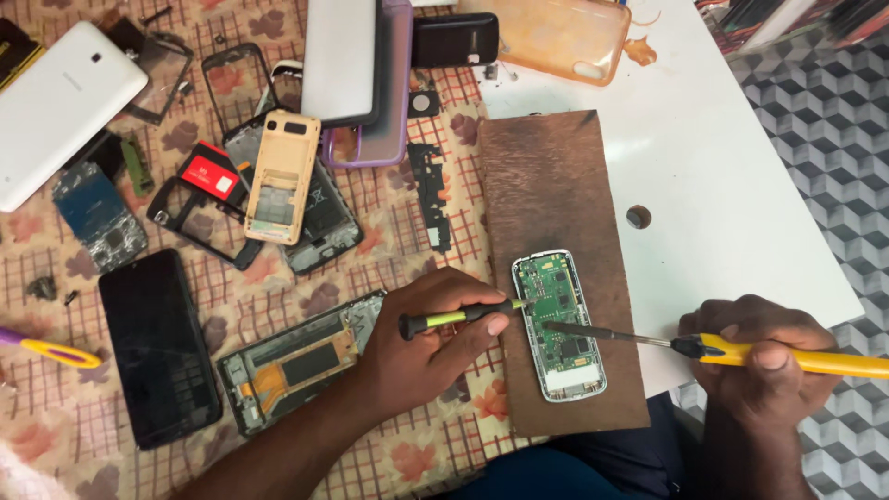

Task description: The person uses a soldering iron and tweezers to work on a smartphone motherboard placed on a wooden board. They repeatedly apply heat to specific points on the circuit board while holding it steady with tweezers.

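Working position: opened small phone with a green circuit board in a silver-white frame [559,324], lying flat and lengthwise on a brown rectangular wooden board [556,268], near that board's lower right part.
Left hand [428,343]: fingers curled and pressed around a small screwdriver with black and yellow-green handle [460,317], held nearly level, tip reaching the upper left edge of the circuit board; palm resting on the patterned cloth, likely for steadiness.
Right hand [757,356]: closed in a fist-like grasp on a yellow-handled tool with a long thin metal shaft [704,347], shaft slanting leftward and low, tip on the middle of the green board; wrist hanging just off the table's near edge.
Likely reason for the pairing: one tool bracing the phone from the left, the other working from the right, both kept shallow over the board.
Edges: wooden board straddling the seam between the floral checked cloth [370,222] and the white tabletop [732,185]; its lower end close to the table's near edge, with a lap in dark blue fabric below.
Open room: bare white surface to the right of the board, broken only by a small round hole [638,217]; upper half of the wooden board also unoccupied.
Crowded side: left of the board, a black smartphone lying screen-up [157,347], a stripped phone frame with orange flex cable [298,361], a beige phone back shell [281,176], a white tablet [60,106], just clear of the left forearm.
Far edge: an orange translucent phone case [556,42], well apart from both hands.
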